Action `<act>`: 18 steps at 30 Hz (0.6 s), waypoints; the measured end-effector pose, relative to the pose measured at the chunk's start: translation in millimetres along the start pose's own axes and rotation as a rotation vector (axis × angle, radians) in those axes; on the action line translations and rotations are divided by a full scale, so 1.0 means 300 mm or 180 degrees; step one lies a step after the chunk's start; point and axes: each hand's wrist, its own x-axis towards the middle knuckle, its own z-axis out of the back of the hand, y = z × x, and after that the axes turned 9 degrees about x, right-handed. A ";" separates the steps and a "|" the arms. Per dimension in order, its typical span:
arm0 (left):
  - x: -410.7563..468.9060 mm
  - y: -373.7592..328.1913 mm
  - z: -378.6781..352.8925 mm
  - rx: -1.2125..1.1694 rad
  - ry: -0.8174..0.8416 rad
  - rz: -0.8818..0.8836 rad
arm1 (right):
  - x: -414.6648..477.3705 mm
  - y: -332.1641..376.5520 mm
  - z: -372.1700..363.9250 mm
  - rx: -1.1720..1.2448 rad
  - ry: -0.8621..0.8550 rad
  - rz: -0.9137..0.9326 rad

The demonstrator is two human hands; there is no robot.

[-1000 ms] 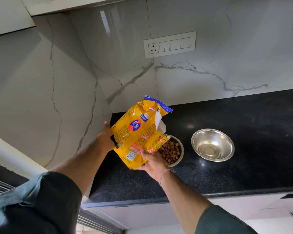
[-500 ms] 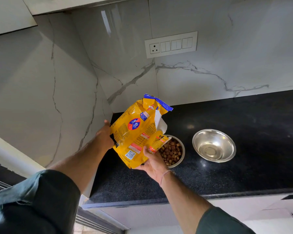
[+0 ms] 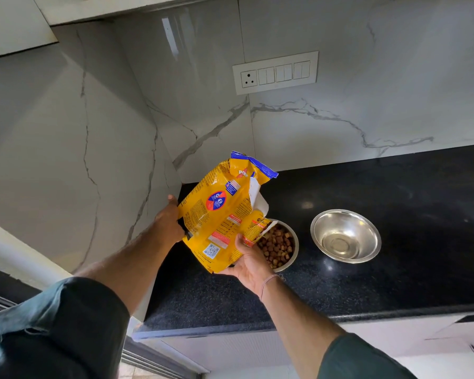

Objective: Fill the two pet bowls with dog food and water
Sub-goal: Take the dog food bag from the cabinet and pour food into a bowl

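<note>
Hardly anything moved; the bag (image 3: 222, 214) rose a tiny bit. The left hand (image 3: 168, 224) holds the bag's side, the right hand (image 3: 248, 265) curls its grip under it, beside the bowl of food (image 3: 296, 246). Tipping more could spill food on the desk (image 3: 394, 274). The second bowl (image 3: 345, 236) looks dry.

Soft, fairly bright light. A white glare streak runs down the glossy wall (image 3: 172, 36); small glints mark the black counter (image 3: 307, 205) and empty bowl (image 3: 345, 236). The centre is sharp, the left side shaded, and straight lines bend near the edges.
</note>
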 end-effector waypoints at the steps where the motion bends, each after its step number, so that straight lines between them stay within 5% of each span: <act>1: 0.011 0.000 0.004 -0.0014 0.0010 -0.0002 | -0.001 0.001 0.001 0.0013 0.0012 -0.0002; 18: -0.012 0.006 -0.003 0.0159 -0.0327 -0.0015 | -0.015 0.013 -0.002 -0.0014 -0.0045 0.0100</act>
